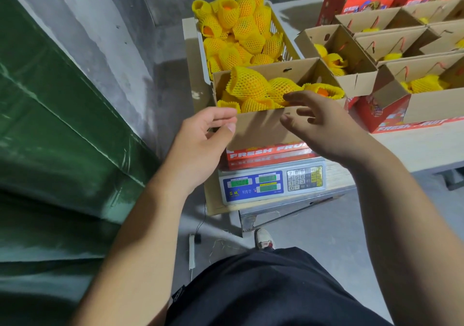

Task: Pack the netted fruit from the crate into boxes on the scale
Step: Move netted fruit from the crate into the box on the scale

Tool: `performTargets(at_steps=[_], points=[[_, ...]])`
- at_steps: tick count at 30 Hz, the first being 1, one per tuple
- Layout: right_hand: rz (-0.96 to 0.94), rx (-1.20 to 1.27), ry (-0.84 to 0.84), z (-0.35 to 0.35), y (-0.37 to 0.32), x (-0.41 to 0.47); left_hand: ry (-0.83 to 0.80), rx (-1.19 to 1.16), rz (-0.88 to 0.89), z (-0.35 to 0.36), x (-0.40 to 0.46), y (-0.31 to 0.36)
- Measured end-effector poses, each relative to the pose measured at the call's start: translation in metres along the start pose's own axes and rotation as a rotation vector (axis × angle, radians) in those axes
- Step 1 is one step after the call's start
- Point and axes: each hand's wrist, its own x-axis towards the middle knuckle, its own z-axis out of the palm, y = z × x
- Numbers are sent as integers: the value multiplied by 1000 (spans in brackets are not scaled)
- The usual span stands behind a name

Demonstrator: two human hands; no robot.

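A green tarpaulin (pixel 57 130) slopes down the left side against a grey concrete wall (pixel 105 37), while on the grey floor (pixel 313 230) below lie a white power strip (pixel 192 251) with its thin black cable (pixel 202 219) and a pale shoe (pixel 263 239).

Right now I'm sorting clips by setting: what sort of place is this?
Probably a fruit packing room: a crate of netted fruit, a box on a scale, more printed boxes alongside.
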Motion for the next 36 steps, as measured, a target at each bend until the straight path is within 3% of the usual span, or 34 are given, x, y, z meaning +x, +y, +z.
performTargets(at_steps=[7,11,14,17,20,22,25,28,30,33,36], points=[[-17,51,135,-16,19,4,39,-48,-1,14,16,-6],[52,85,325,-33,48,20,136,-134,9,28,40,-10],[124,6,384,-48,69,41,236,-68,23,38,69,-7],[138,-99,275,-60,83,63,228,165,47,45,109,-5],[123,-146,159,-70,93,82,82,518,16,54,148,-7],[132,-116,128,-78,100,95,37,629,-56,63,163,-11],[164,-62,90,-85,110,114,77,820,-105,73,165,-12],[233,-64,-81,-82,117,135,109,1099,-106,69,170,1],[250,-101,-197,-76,121,145,174,1072,-167,61,172,11],[236,-224,-239,-79,123,154,428,782,-337,44,154,4],[247,-372,-292,-84,126,153,300,492,-691,41,134,-9]])
